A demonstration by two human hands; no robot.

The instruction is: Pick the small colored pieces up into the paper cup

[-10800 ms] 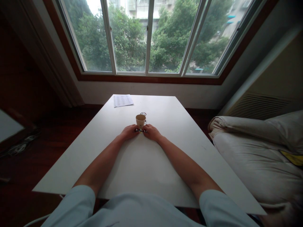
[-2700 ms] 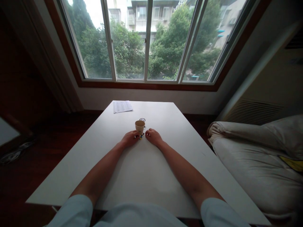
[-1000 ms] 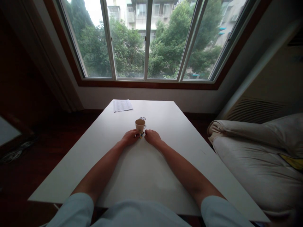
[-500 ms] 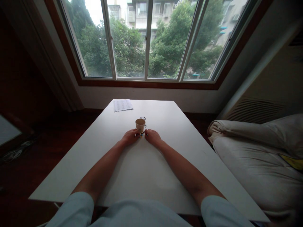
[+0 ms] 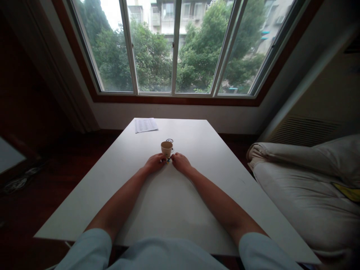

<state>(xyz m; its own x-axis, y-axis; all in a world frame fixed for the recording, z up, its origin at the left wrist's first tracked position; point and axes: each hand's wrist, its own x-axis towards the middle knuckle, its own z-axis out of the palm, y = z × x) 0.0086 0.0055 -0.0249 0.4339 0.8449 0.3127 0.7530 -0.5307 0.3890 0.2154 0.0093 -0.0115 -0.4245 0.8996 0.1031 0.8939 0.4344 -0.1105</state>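
Observation:
A paper-like beige cup stands upright, its dark mouth facing up. Just in front of it lie small coloured pieces, blue and yellow among them, too small to name. My left hand rests at the near left of the cup, fingers curled toward these pieces. My right hand is at the near right, thumb and fingers pinched together by the same pieces. What either hand holds is too small to make out. Behind the cup is a thin dark looped item.
The hands are over a white table. Printed sheets of paper lie at its far left corner. To the right stands a pale covered sofa. Beyond the table is a wide window above a white wall.
My right hand has shifted very slightly left, toward the small pieces. The cup, the paper and my left hand look nearly unmoved.

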